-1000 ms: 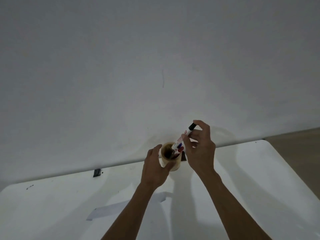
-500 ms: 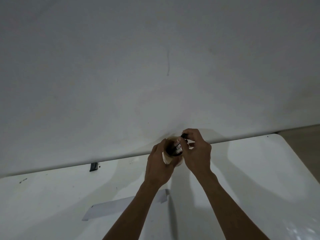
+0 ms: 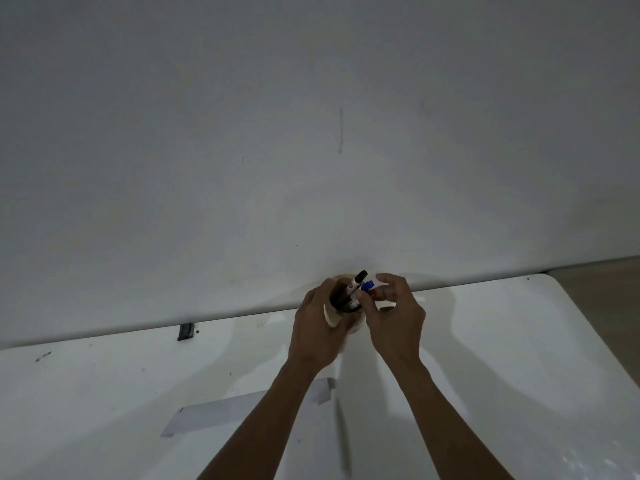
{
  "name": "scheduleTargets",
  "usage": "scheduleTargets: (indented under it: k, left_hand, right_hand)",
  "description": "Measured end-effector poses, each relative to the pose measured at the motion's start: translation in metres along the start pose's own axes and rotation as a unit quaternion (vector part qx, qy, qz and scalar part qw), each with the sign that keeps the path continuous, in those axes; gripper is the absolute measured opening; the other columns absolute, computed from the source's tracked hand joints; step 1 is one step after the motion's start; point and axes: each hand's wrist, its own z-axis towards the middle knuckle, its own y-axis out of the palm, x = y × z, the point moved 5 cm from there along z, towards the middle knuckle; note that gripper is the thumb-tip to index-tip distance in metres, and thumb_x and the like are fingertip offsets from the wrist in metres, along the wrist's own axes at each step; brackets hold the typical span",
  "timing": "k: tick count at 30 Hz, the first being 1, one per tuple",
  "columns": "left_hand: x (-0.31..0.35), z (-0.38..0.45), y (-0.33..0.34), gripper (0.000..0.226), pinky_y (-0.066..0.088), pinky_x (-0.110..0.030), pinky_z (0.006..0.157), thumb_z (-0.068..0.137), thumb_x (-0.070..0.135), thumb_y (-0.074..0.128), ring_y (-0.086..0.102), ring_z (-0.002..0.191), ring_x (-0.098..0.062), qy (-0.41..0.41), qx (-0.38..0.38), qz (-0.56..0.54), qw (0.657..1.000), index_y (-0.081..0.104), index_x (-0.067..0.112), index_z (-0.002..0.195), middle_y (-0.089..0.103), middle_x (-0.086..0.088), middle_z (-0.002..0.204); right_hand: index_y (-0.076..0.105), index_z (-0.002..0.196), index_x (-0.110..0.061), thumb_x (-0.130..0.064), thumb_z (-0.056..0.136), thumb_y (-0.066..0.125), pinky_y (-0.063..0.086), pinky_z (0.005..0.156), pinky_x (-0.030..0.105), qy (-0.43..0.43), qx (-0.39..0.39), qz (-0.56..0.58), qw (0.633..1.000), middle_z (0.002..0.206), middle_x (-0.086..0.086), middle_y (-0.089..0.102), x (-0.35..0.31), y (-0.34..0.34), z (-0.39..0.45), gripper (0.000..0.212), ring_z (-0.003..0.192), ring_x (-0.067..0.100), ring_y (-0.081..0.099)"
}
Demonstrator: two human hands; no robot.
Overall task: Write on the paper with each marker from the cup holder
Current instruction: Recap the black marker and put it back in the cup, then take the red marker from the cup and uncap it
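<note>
A tan cup holder (image 3: 331, 315) stands at the back edge of the white table (image 3: 502, 341), close to the wall. My left hand (image 3: 317, 332) wraps around its left side. A black-capped marker (image 3: 358, 278) leans out of the cup, free of my fingers. Beside it a blue-capped marker (image 3: 367, 285) sticks up, and the thumb and fingers of my right hand (image 3: 394, 317) pinch it just below the cap. A strip of white paper (image 3: 221, 412) lies nearer to me, partly hidden under my left forearm.
A grey wall (image 3: 311, 150) rises directly behind the table. A small black object (image 3: 186, 331) sits at the table's back edge on the left. The table's rounded right corner borders brown floor (image 3: 602, 292). A few dark specks mark the tabletop.
My right hand lowered the black-capped marker into the cup and let go of it. Its fingers now close on the blue-capped marker. The left hand has kept hold of the cup.
</note>
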Motion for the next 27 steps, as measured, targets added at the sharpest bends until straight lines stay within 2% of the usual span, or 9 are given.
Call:
scheduleTargets:
  k: [2, 5, 9, 13, 16, 18, 21, 23, 27]
  left_hand:
    - [0.002, 0.0, 0.0, 0.052, 0.035, 0.002, 0.083, 0.08, 0.028, 0.077, 0.042, 0.102, 0.029, -0.002, -0.002, 0.005, 1.0, 0.049, 0.048, 0.118, 0.045, 0.06, 0.105]
    - [0.002, 0.0, 0.001, 0.049, 0.029, 0.008, 0.082, 0.081, 0.023, 0.079, 0.044, 0.097, 0.028, -0.011, -0.003, 0.001, 1.0, 0.058, 0.03, 0.124, 0.049, 0.048, 0.095]
    - [0.006, -0.002, 0.0, 0.051, 0.034, 0.002, 0.081, 0.082, 0.024, 0.077, 0.049, 0.096, 0.011, -0.026, -0.015, 0.006, 1.0, 0.057, 0.025, 0.129, 0.049, 0.035, 0.103]
    - [0.01, -0.003, 0.001, 0.049, 0.037, -0.001, 0.082, 0.082, 0.015, 0.077, 0.052, 0.096, 0.014, -0.041, -0.027, 0.015, 0.999, 0.057, 0.033, 0.123, 0.051, 0.038, 0.102]
    - [0.012, -0.002, 0.001, 0.055, 0.036, 0.003, 0.079, 0.082, 0.009, 0.076, 0.056, 0.096, 0.016, -0.042, -0.034, 0.027, 0.998, 0.053, 0.044, 0.116, 0.052, 0.039, 0.099]
    - [0.009, -0.004, -0.001, 0.058, 0.037, -0.004, 0.084, 0.081, 0.015, 0.079, 0.054, 0.105, 0.003, -0.071, -0.027, 0.031, 0.997, 0.053, 0.029, 0.131, 0.05, 0.033, 0.108]
    - [0.001, -0.013, -0.011, 0.085, 0.046, -0.035, 0.103, 0.08, 0.034, 0.08, 0.051, 0.126, -0.017, -0.138, 0.011, 0.035, 0.99, 0.034, 0.019, 0.149, 0.05, 0.005, 0.14]
    - [0.004, -0.025, -0.021, 0.082, 0.049, -0.044, 0.103, 0.082, 0.038, 0.078, 0.054, 0.126, -0.019, -0.149, 0.05, 0.016, 0.987, 0.035, 0.021, 0.149, 0.051, -0.006, 0.145]
    - [0.024, -0.048, -0.044, 0.056, 0.05, -0.017, 0.08, 0.085, 0.036, 0.075, 0.06, 0.113, -0.008, -0.132, 0.069, -0.029, 0.988, 0.052, 0.026, 0.134, 0.064, 0.003, 0.126]
  right_hand:
    - [0.065, 0.112, -0.014, -0.009, 0.081, 0.084, 0.051, 0.068, 0.007, 0.015, -0.001, 0.015, 1.0, 0.083, 0.001, 0.073, 0.0, -0.001, -0.001, 0.037, 0.083, 0.012, 0.071]
    - [0.065, 0.112, -0.015, -0.011, 0.079, 0.085, 0.049, 0.068, 0.004, 0.019, 0.003, 0.033, 0.999, 0.082, -0.002, 0.073, -0.006, -0.005, -0.002, 0.038, 0.081, 0.004, 0.07]
    - [0.066, 0.106, -0.021, -0.015, 0.08, 0.085, 0.051, 0.066, 0.008, 0.016, 0.013, 0.058, 0.998, 0.08, -0.01, 0.074, -0.012, -0.019, -0.002, 0.033, 0.077, 0.005, 0.072]
    - [0.072, 0.099, -0.012, -0.013, 0.081, 0.085, 0.05, 0.066, 0.005, -0.003, 0.031, 0.071, 0.997, 0.077, -0.01, 0.072, -0.022, -0.038, 0.003, 0.022, 0.083, 0.003, 0.071]
    - [0.075, 0.091, -0.016, -0.021, 0.083, 0.084, 0.059, 0.072, 0.022, 0.038, 0.047, 0.099, 0.993, 0.077, -0.009, 0.075, -0.024, -0.056, 0.004, 0.013, 0.077, 0.01, 0.074]
    - [0.074, 0.085, -0.02, -0.026, 0.085, 0.082, 0.061, 0.074, 0.036, 0.076, 0.062, 0.15, 0.984, 0.074, -0.007, 0.076, -0.026, -0.07, 0.002, 0.01, 0.074, 0.015, 0.074]
    - [0.069, 0.084, -0.012, -0.022, 0.09, 0.076, 0.061, 0.07, 0.031, 0.161, 0.075, 0.299, 0.937, 0.077, 0.001, 0.077, -0.029, -0.087, -0.007, 0.014, 0.074, 0.018, 0.077]
    - [0.065, 0.085, -0.009, -0.016, 0.092, 0.074, 0.062, 0.07, 0.027, 0.223, 0.064, 0.423, 0.876, 0.082, 0.008, 0.076, -0.031, -0.09, -0.017, 0.014, 0.076, 0.021, 0.078]
    - [0.064, 0.093, -0.001, 0.004, 0.084, 0.069, 0.063, 0.077, 0.026, 0.289, -0.009, 0.576, 0.765, 0.088, 0.014, 0.075, -0.04, -0.076, -0.044, 0.012, 0.08, 0.021, 0.078]
